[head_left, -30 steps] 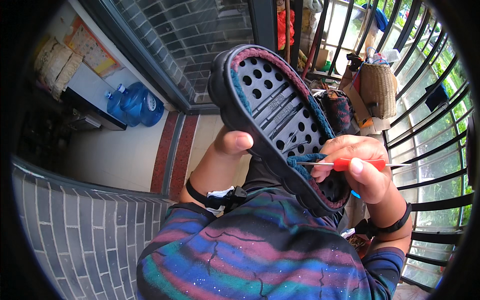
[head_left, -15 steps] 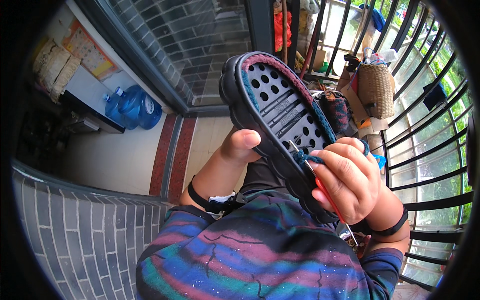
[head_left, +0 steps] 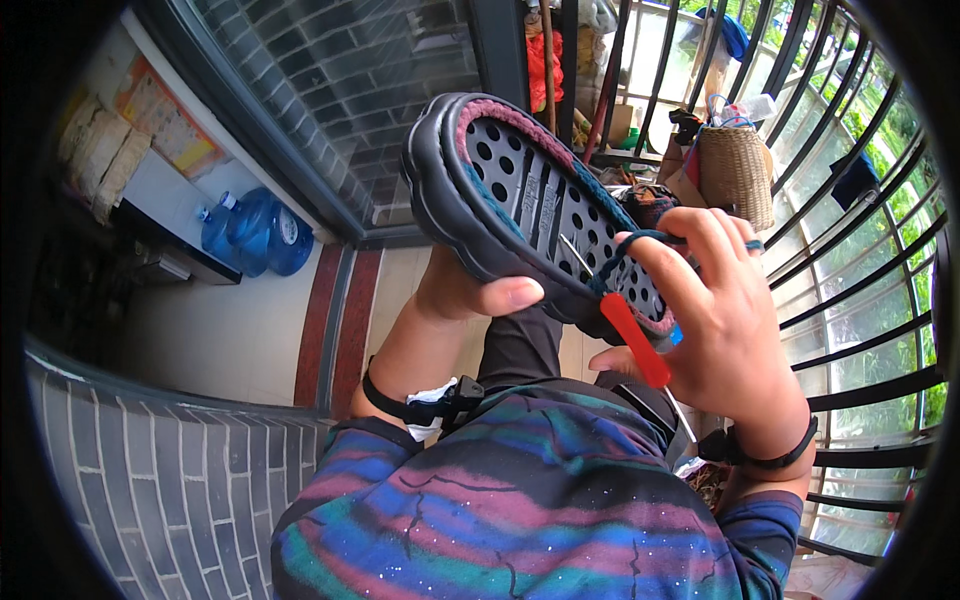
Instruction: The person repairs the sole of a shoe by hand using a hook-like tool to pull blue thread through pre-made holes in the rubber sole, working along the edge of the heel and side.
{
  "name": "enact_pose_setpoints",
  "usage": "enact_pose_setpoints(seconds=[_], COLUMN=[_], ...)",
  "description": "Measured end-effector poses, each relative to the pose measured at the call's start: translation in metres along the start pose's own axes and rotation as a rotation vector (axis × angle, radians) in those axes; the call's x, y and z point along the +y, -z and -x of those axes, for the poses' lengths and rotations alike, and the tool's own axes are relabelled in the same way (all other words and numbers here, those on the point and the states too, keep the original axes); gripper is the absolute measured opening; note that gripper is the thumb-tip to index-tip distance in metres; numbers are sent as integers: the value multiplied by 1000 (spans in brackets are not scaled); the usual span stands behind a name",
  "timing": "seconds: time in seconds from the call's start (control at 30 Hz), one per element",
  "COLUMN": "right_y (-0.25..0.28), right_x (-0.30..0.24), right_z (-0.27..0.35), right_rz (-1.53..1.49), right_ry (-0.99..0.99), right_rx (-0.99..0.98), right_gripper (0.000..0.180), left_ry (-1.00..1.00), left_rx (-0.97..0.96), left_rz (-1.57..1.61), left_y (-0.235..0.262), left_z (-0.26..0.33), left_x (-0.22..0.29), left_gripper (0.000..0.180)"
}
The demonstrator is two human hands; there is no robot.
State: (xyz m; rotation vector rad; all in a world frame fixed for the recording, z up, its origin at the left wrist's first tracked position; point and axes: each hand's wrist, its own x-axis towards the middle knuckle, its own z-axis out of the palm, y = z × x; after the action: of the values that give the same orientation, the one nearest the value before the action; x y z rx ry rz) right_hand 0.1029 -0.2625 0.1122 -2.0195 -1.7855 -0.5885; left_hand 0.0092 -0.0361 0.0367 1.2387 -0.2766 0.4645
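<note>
Dark railings [head_left: 870,393] curve along the head view's right edge. At centre, the left hand [head_left: 470,292] grips the black sole [head_left: 543,215]. Centre right, the right hand [head_left: 725,310] is half open, teal yarn [head_left: 612,266] across its fingers (red-handled tool [head_left: 636,340] apparently unclasped). Tugging the yarn could dislodge the tool.

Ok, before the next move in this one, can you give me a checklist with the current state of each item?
1. Shoe sole held: ok, the left hand grips its edge, thumb in front.
2. Hook's red handle gripped: not ok, the fingers of the right hand look spread, not wrapped around it.
3. Metal tip in view: ok, it shows against the holed face.
4. Yarn reaching the right hand: ok, it runs from the sole's edge to the fingers.
5. Yarn caught on the hook: cannot tell, too small.
</note>
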Motion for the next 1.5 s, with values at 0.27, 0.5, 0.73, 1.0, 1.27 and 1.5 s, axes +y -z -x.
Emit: enact_pose_setpoints(seconds=[0.27,0.5,0.73,1.0,1.27,1.5], right_y=[-9,-11,-23,-22,-37,-45], right_x=[7,5,16,17,13,18], right_z=[-10,-11,-8,4,18,17], right_rz=[-307,-88,9,96,326,161], right_ry=[14,-28,-89,10,46,101], right_rx=[-156,-204,-204,105,315,372], right_gripper=[81,74,61,59,47,54], left_ry=[66,-203,-159,-45,-55,-11], left_rx=[-139,-173,-126,-90,-66,-136], left_rz=[-198,-701,-628,-510,-523,-513], left_y=[-7,1,-8,-17,-23,-19], left_z=[1,6,2,8,9,14], left_x=[-6,-26,-20,-6,-2,-1], left_gripper=[75,76,70,61,54,64])
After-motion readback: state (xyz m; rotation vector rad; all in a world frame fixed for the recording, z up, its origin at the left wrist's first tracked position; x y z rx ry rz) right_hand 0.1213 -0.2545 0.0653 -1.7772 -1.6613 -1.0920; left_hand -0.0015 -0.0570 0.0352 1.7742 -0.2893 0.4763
